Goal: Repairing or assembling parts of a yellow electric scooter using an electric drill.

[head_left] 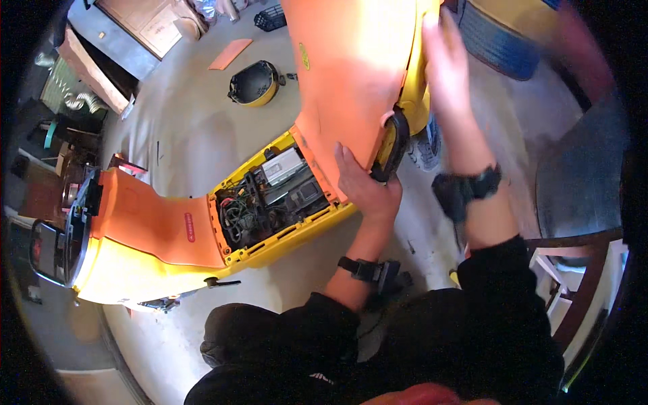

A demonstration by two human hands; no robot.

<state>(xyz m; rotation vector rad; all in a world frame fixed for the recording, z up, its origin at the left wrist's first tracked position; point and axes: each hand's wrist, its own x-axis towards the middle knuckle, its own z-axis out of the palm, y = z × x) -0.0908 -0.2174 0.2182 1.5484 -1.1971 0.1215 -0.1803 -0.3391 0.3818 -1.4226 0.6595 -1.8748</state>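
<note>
A large scooter-like machine with orange and yellow bodywork stretches across the view. My left hand (pixel 368 185) grips the near lower edge of its large orange panel (pixel 351 74); the thumb lies on top and the other fingers are hidden. Beside that hand is a black handle-like loop (pixel 391 145). Higher up, my right hand (pixel 447 64) rests along the yellow side (pixel 416 94) with its fingers stretched out, slightly blurred. Left of the orange panel, an uncovered bay (pixel 270 192) shows wires, a silver box (pixel 281 167) and black parts.
A second orange section (pixel 158 216) forms the machine's left end, with a black-framed mirror-like part (pixel 50 251). On the floor lie a black and yellow bowl-shaped part (pixel 255 84), a flat orange piece (pixel 231 54) and a black basket (pixel 270 18). A blue ribbed object (pixel 496 40) stands at the upper right.
</note>
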